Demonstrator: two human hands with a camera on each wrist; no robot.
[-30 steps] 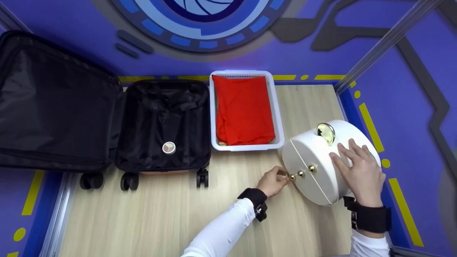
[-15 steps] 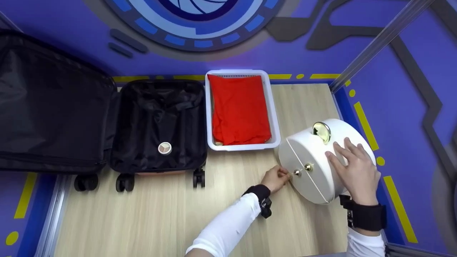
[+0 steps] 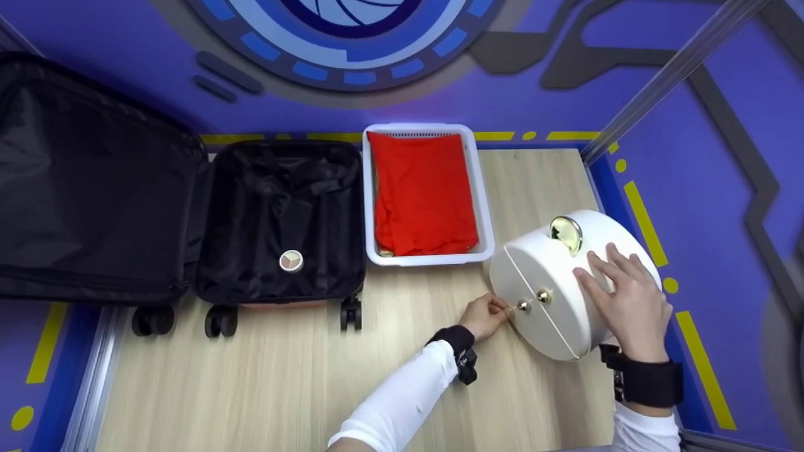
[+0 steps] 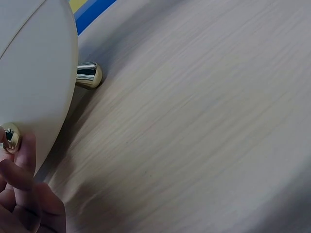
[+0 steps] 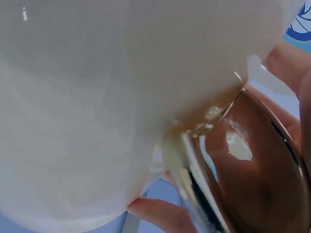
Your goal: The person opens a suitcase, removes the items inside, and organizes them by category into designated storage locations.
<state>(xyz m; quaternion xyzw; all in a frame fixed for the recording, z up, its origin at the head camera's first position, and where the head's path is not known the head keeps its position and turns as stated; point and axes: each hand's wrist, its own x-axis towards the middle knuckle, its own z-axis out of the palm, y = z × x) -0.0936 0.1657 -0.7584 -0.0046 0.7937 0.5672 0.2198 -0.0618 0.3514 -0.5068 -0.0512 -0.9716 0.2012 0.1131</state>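
A white, drum-shaped storage box [image 3: 540, 320] lies at the right in the head view, its flat front turned toward my left hand. Gold knobs line that front, such as the one at the seam [image 3: 544, 296]. My left hand [image 3: 483, 315] pinches the outermost gold knob [image 4: 11, 138], which the fingers partly cover. My right hand [image 3: 628, 298] rests with spread fingers on the curved white side, near a shiny gold handle [image 3: 567, 235]. In the right wrist view, the box's white surface [image 5: 87, 107] and a mirror-like gold piece [image 5: 257, 165] fill most of the picture.
An open black suitcase [image 3: 282, 207] stands at the left, with a small round palette [image 3: 291, 261] in it. Beside it is a white basket [image 3: 482, 207] holding folded red cloth [image 3: 424, 194]. A gold foot [image 4: 89, 75] juts from the box. Blue-purple walls border the wooden tabletop [image 3: 251, 389].
The left hand has come slightly nearer the box, and its fingers now cover the outermost knob, which showed earlier. The right hand stays on the box. The whole head view has shifted a little.
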